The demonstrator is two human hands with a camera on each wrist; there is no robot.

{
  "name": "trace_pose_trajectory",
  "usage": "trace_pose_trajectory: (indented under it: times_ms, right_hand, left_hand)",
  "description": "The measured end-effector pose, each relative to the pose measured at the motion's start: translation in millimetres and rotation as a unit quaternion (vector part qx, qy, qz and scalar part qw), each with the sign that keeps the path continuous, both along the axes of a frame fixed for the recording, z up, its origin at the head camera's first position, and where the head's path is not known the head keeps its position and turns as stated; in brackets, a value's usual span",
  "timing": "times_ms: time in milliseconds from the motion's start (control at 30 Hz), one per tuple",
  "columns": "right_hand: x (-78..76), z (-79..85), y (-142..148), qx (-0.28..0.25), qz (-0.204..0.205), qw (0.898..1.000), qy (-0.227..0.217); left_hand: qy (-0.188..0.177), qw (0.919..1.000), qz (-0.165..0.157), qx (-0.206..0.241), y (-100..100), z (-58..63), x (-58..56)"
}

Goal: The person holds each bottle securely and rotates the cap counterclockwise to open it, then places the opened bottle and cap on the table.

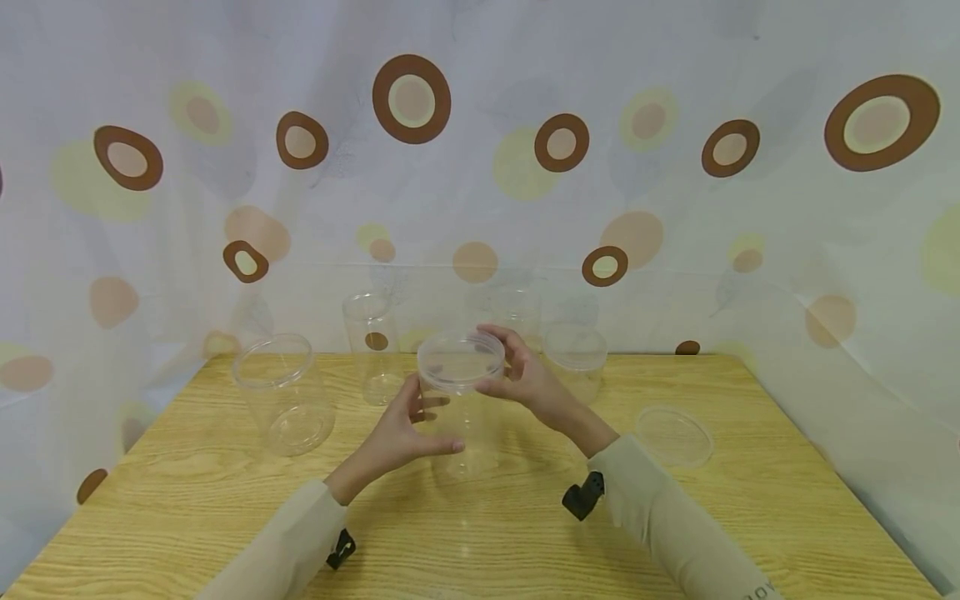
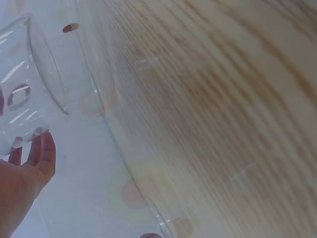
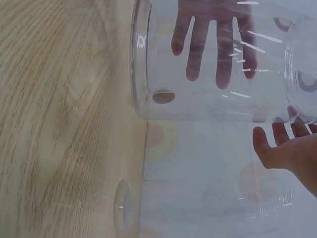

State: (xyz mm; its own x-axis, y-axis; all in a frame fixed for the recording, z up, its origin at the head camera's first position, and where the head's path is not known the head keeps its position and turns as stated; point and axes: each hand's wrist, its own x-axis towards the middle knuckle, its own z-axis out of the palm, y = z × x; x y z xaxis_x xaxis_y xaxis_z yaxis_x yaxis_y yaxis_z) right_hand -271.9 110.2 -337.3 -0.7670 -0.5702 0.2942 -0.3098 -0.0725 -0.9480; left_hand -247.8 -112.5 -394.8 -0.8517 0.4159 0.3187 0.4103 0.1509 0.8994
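So I'm leaning both forearms in over the bench (image 1: 517, 558), and my left hand (image 1: 408, 435) is coming in from the left, holding a clear jar (image 1: 480, 429) low on its side, thumb running across the front and fingers wrapping round toward the back. The jar is standing pretty much dead centre between my hands, long axis running up and down, though I'm honestly not able to tell whether its base is touching the wood. My right hand (image 1: 532, 379) is sitting higher and a bit farther out, gripping the edge of the lid (image 1: 459, 360) with thumb in front and fingers behind, so it's being the nearer one to the top while the left is minding the body. The lid is lying level across the mouth; how snugly it's seating, I'm not seeing. Off past my right wrist a loose lid (image 1: 675, 436) is lying flat, and out left a wide lidless jar (image 1: 288, 392) is standing well apart from my hands. Farther back, a tall narrow jar (image 1: 371, 367) is standing behind my left hand, a squat jar (image 1: 581, 358) is peeking out behind my right, and a faint jar (image 1: 522, 315) is standing nearest the patterned sheet (image 1: 480, 200).
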Motion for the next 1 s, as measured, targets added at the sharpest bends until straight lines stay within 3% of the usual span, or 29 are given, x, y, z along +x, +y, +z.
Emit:
trace_pose_trajectory:
  times_ms: [233, 733, 1000]
  right_hand:
    - [-7.6, -0.6, 5.6, -0.033, 0.067, 0.997, -0.016]
    - [-10.0, 1.9, 4.4, -0.043, 0.071, 0.997, -0.009]
    - [-12.3, 6.4, 4.4, -0.054, 0.056, 0.996, 0.036]
  left_hand:
    - [0.01, 0.9997, -0.018, -0.009, -0.8, -0.5, 0.3]
    - [0.022, 0.9992, -0.032, -0.009, -1.2, -2.3, -1.5]
    - [0.013, 0.9993, -0.035, -0.003, -1.0, -0.4, 0.0]
